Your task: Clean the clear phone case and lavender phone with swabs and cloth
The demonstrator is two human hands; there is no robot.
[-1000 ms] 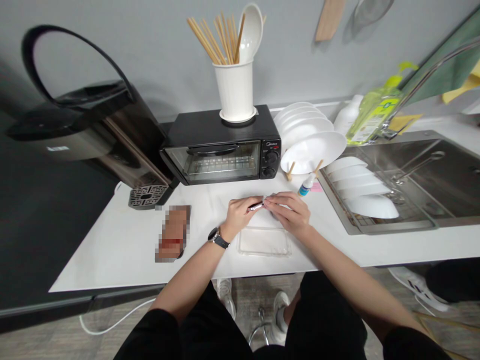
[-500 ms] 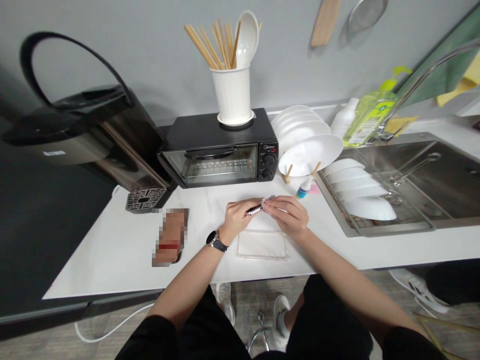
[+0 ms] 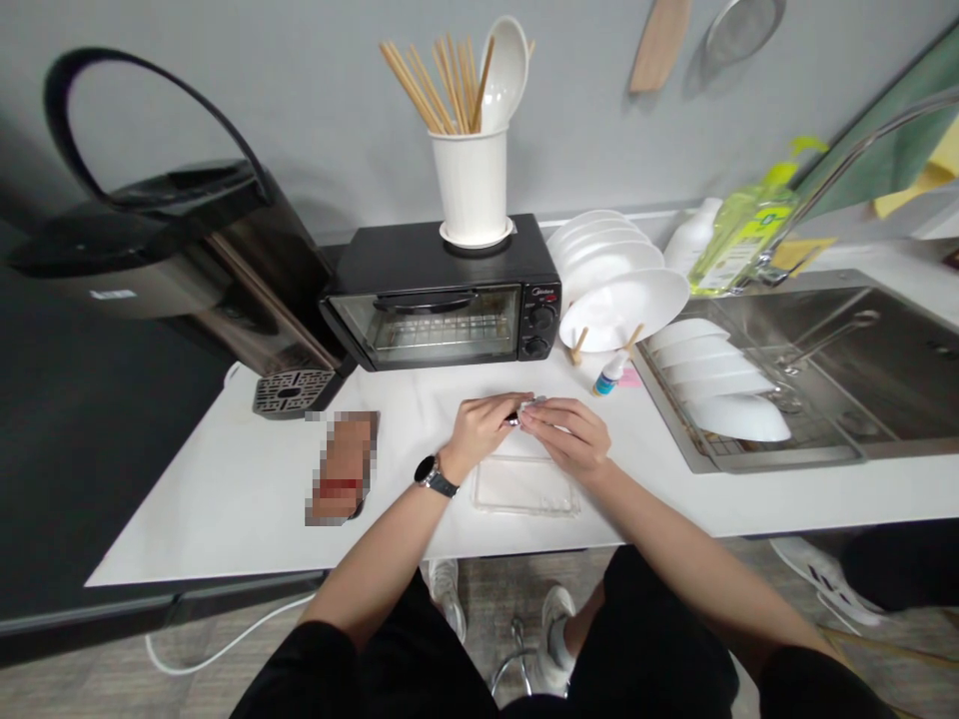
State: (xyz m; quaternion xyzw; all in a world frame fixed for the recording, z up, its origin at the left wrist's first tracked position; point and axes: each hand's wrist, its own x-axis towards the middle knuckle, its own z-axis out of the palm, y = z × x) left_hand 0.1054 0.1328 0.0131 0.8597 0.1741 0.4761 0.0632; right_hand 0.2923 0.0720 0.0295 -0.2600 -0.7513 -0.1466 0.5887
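Observation:
My left hand [image 3: 481, 431], with a dark watch on its wrist, is closed around a small dark pen-like tool [image 3: 515, 417] over the white counter [image 3: 225, 489]. My right hand [image 3: 567, 431] meets it fingertip to fingertip, pinching a tiny pale object I cannot make out. Both hands hover just behind a clear shallow plastic tray [image 3: 525, 487] lying on the counter. A small dropper bottle with a blue label [image 3: 606, 376] stands a little to the right of my hands.
Behind my hands stands a black toaster oven [image 3: 444, 296] with a white utensil holder [image 3: 472, 185] on top. White plates [image 3: 621, 290] sit in a rack; bowls lie by the sink [image 3: 839, 369]. A dark appliance [image 3: 165, 250] and a blurred brown object [image 3: 343, 469] are left.
My hands have drawn closer together, and less of the dark tool shows between them. The view shifted slightly.

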